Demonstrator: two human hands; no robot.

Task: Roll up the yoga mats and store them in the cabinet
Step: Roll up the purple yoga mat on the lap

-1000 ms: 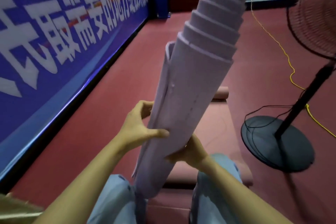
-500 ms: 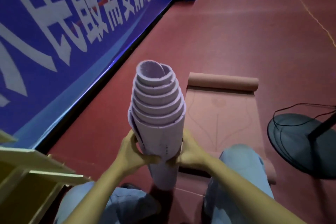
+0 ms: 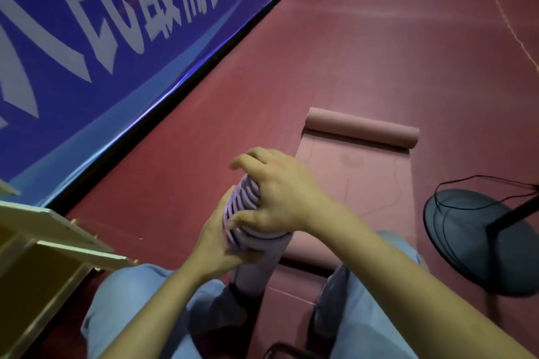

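The purple mat roll (image 3: pixel 250 230) is standing upright on the floor between the knees, long axis vertical. The left hand (image 3: pixel 215 245) is gripping its side; the right hand (image 3: pixel 280 195) is pressing flat, fingers spread, on its telescoped top. The wooden cabinet (image 3: pixel 49 248) is lying nearest the left hand.

sports hall | red court floor (image 3: pixel 364 61) | blue barrier banner (image 3: pixel 110 23) | pedestal fan base (image 3: pixel 478 245)

A rolled lilac foam yoga mat (image 3: pixel 253 237) stands upright between the person's knees. The left hand (image 3: pixel 214 245) wraps its side; the right hand (image 3: pixel 275 197) lies flat over its stepped top. A partly rolled pink yoga mat (image 3: pixel 361 148) lies beyond on the red floor (image 3: pixel 364 52); a pale wooden cabinet (image 3: pixel 38 256) stands near left.
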